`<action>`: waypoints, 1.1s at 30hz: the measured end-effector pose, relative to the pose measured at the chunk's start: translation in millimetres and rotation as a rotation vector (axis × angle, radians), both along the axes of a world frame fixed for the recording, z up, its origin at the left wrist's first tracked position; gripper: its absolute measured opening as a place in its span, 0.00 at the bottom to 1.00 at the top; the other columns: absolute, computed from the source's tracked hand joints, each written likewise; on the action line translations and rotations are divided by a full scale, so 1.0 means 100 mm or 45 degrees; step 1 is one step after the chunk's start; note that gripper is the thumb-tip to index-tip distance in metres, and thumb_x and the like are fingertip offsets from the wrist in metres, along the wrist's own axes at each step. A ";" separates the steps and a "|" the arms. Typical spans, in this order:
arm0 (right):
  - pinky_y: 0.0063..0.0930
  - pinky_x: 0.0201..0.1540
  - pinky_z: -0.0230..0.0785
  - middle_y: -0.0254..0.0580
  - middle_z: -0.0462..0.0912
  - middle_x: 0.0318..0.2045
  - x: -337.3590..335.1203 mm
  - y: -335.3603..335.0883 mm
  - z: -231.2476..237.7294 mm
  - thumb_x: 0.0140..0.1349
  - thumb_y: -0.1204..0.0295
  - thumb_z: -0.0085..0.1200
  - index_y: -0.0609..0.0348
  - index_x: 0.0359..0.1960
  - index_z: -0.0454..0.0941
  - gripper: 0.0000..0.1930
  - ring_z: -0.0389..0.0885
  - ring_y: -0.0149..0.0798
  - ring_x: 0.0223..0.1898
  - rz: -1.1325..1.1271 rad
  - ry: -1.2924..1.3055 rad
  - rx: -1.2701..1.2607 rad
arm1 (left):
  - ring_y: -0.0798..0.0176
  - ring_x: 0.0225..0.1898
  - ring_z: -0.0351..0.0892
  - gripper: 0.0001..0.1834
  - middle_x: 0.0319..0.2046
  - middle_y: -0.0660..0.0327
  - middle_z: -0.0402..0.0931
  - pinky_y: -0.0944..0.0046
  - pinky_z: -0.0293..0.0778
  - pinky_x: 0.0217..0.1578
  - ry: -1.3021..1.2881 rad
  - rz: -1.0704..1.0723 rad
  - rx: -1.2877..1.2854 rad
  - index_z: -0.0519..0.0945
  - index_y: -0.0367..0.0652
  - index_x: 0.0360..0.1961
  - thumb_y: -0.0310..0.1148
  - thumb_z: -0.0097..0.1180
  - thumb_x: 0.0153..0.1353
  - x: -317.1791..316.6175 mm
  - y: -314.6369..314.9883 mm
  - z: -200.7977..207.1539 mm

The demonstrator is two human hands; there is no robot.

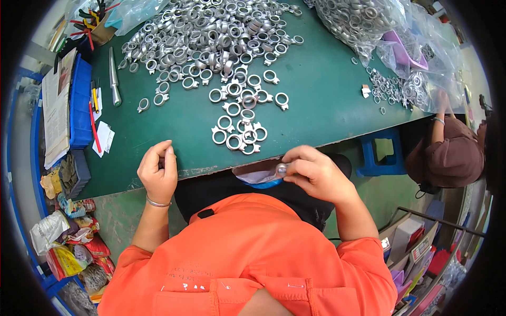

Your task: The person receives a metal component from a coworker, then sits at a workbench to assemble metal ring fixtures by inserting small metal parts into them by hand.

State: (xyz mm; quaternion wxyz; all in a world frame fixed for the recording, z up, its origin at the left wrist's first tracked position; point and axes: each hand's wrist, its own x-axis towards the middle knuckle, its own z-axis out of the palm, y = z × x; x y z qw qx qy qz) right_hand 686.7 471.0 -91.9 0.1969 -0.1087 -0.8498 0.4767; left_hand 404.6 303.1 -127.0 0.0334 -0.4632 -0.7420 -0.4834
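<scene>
My right hand (pixel 313 171) pinches a grey metal ring (pixel 282 169) between thumb and fingers, just off the front edge of the table and above my lap. My left hand (pixel 159 168) is at the table's front edge to the left, its fingers curled in and the thumb near the index finger; whether anything lies inside it is hidden. Several matching rings (pixel 233 141), each with a small tab, lie loosely on the table between and beyond my hands. Behind them rises a large heap of such rings (pixel 205 37).
A metal tapered rod (pixel 114 79) lies on the green table (pixel 311 84) at left, beside a blue bin (pixel 81 102). Clear bags of rings (pixel 363 23) and a purple scoop (pixel 403 50) are at far right. Another person (pixel 450 147) sits at right, near a blue stool (pixel 382 155).
</scene>
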 end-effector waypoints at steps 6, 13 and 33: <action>0.37 0.32 0.69 0.43 0.72 0.28 -0.49 0.29 -0.03 0.51 0.78 0.60 0.59 0.30 0.75 0.06 0.73 0.49 0.31 -0.718 0.035 0.722 | 0.76 0.23 0.73 0.06 0.23 0.65 0.75 0.77 0.69 0.25 0.009 -0.023 -0.054 0.80 0.34 0.37 0.20 0.56 0.59 0.00 -0.04 0.02; 0.25 0.36 0.73 0.36 0.75 0.38 -0.45 0.38 -0.17 0.54 0.79 0.60 0.59 0.40 0.76 0.11 0.76 0.31 0.41 -0.541 0.018 -0.268 | 0.63 0.29 0.72 0.46 0.46 0.57 0.69 0.65 0.73 0.30 -0.032 -0.418 -0.444 0.70 0.43 0.58 0.42 0.76 0.34 0.32 0.26 0.40; 0.36 0.39 0.70 0.44 0.74 0.34 -0.10 -0.02 0.00 0.50 0.82 0.56 0.59 0.35 0.77 0.10 0.74 0.49 0.37 -0.373 -0.084 0.448 | 0.63 0.31 0.77 0.18 0.41 0.58 0.70 0.67 0.76 0.32 -0.060 -0.577 -0.309 0.79 0.39 0.38 0.20 0.68 0.43 0.52 0.70 0.28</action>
